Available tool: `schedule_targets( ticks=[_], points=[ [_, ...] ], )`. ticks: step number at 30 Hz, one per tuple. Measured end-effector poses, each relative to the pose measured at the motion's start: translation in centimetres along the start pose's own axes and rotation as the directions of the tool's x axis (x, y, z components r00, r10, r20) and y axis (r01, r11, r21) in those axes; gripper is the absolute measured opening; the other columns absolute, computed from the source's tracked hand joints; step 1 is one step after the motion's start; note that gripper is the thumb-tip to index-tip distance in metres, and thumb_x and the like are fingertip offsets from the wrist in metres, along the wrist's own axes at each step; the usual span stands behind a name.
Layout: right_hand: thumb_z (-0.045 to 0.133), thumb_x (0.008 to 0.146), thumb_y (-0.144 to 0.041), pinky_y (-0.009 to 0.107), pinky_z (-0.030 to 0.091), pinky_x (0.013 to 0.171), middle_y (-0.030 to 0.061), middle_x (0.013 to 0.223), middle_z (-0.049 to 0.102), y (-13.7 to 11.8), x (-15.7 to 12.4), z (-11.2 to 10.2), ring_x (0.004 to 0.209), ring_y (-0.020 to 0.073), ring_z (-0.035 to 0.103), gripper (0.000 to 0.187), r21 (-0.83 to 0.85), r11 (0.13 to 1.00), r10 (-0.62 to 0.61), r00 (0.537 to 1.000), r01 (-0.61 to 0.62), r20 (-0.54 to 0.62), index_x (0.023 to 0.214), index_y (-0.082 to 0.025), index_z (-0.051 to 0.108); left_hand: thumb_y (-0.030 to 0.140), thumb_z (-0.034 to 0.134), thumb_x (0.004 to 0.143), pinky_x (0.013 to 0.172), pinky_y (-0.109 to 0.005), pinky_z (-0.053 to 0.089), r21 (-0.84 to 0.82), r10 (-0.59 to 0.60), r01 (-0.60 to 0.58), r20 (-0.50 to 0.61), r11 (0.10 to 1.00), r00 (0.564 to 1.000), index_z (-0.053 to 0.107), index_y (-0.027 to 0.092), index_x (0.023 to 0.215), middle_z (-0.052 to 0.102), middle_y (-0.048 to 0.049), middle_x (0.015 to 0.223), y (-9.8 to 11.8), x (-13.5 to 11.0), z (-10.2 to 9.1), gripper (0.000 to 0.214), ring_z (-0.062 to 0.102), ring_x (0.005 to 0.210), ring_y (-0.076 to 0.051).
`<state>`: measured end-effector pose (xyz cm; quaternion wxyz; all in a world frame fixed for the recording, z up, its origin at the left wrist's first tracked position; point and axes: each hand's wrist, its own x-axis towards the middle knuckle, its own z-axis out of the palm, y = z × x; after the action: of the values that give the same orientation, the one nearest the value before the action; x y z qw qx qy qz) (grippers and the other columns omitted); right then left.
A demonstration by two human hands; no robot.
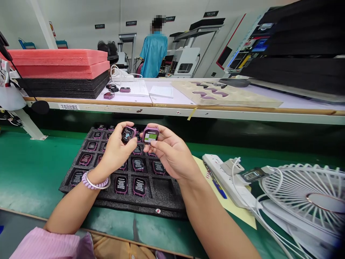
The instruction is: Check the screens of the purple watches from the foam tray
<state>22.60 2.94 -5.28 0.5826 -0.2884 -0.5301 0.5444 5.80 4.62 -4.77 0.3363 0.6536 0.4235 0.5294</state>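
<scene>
My left hand (117,149) is closed around a purple smartwatch body (127,134) with a dark screen. My right hand (168,151) pinches a second purple smartwatch body (150,135) whose screen is lit green and white. Both hands hover side by side above a black foam tray (161,201) on the green work surface. The tray's pockets hold several more purple watch bodies (121,184) lying face up. One pocket at the tray's near right is vacant.
A white power strip (219,172) with plugs and cables lies right of the tray, beside a white desk fan (304,194). On the shelf behind are pink and black foam stacks (59,72) and papers. A person in a blue top (153,50) stands at the back.
</scene>
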Motion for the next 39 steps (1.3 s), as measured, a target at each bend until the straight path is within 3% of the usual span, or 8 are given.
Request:
schedule_targets(
  ticks=[4, 10, 15, 22, 39],
  points=[
    [0.074, 0.076, -0.025, 0.029, 0.053, 0.067, 0.0015, 0.099, 0.065, -0.07, -0.02, 0.05, 0.072, 0.0153, 0.061, 0.047, -0.013, 1.0, -0.002, 1.0, 0.002, 0.004, 0.12, -0.021, 0.059, 0.02, 0.061, 0.079, 0.079, -0.026, 0.042, -0.044, 0.017, -0.017, 0.007, 0.999, 1.0, 0.055, 0.016, 0.119, 0.058, -0.0028, 0.102, -0.15, 0.04, 0.04, 0.041, 0.052, 0.086, -0.013],
    [0.075, 0.076, -0.024, 0.027, 0.052, 0.065, 0.0013, 0.097, 0.065, -0.05, -0.02, 0.06, 0.072, 0.0146, 0.061, 0.048, -0.006, 1.0, 0.004, 1.0, -0.004, 0.007, 0.121, -0.02, 0.059, 0.017, 0.058, 0.08, 0.076, -0.026, 0.04, 0.018, -0.014, 0.014, 0.004, 1.0, 1.0, 0.056, 0.017, 0.119, 0.057, -0.0019, 0.098, -0.09, -0.05, -0.1, 0.039, 0.049, 0.085, -0.014],
    [0.075, 0.075, -0.022, 0.025, 0.052, 0.065, 0.0006, 0.096, 0.066, -0.05, -0.05, 0.07, 0.071, 0.0133, 0.061, 0.047, 0.017, 1.0, 0.007, 1.0, -0.007, 0.003, 0.12, -0.02, 0.06, 0.018, 0.059, 0.08, 0.083, -0.027, 0.041, -0.05, 0.002, -0.002, 0.012, 0.999, 1.0, 0.054, 0.016, 0.117, 0.057, -0.0027, 0.101, -0.28, 0.17, 0.02, 0.038, 0.052, 0.088, -0.014],
    [0.076, 0.074, -0.023, 0.026, 0.052, 0.065, 0.0009, 0.096, 0.066, -0.08, -0.04, 0.13, 0.071, 0.0145, 0.062, 0.047, 0.002, 1.0, 0.009, 1.0, -0.009, -0.003, 0.119, -0.02, 0.061, 0.017, 0.059, 0.081, 0.073, -0.026, 0.039, -0.007, -0.038, 0.038, -0.012, 0.999, 0.999, 0.055, 0.018, 0.117, 0.056, -0.001, 0.096, -0.07, 0.01, -0.09, 0.037, 0.048, 0.079, -0.012],
    [0.075, 0.078, -0.025, 0.03, 0.055, 0.067, 0.0013, 0.095, 0.065, -0.06, -0.08, 0.1, 0.072, 0.0164, 0.062, 0.044, -0.042, 0.999, -0.006, 1.0, 0.006, 0.008, 0.12, -0.021, 0.061, 0.016, 0.061, 0.08, 0.078, -0.026, 0.041, -0.022, -0.028, 0.028, -0.009, 0.999, 1.0, 0.056, 0.017, 0.117, 0.058, -0.0022, 0.101, -0.04, 0.01, -0.08, 0.037, 0.052, 0.084, -0.013]
  ],
)
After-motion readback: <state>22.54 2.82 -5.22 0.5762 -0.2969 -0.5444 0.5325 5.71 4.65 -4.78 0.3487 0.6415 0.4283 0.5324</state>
